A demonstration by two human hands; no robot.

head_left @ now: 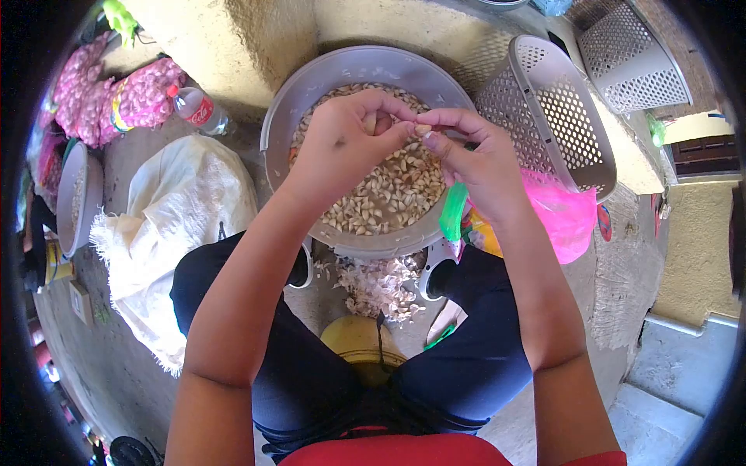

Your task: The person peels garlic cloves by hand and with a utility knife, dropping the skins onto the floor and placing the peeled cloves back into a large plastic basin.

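Over the wide grey basin (281, 159) my two hands meet at the fingertips. A pale garlic clove (423, 129) is pinched between them. My left hand (342, 144) is closed, its thumb and forefinger at the clove, with more pale cloves (371, 123) tucked in its curled fingers. My right hand (483, 159) grips the clove from the other side with thumb and forefinger. Many loose garlic cloves (381, 194) fill the basin below. A bright green strip (453, 211) shows just under my right hand, at the basin's rim.
Papery garlic peels (381, 287) lie on the floor between my feet, by a yellow container (361, 338). A white woven sack (183, 202), a cola bottle (200, 110) and net bags of garlic (144, 93) stand left. Right are a perforated basket (536, 116) and a pink bag (559, 213).
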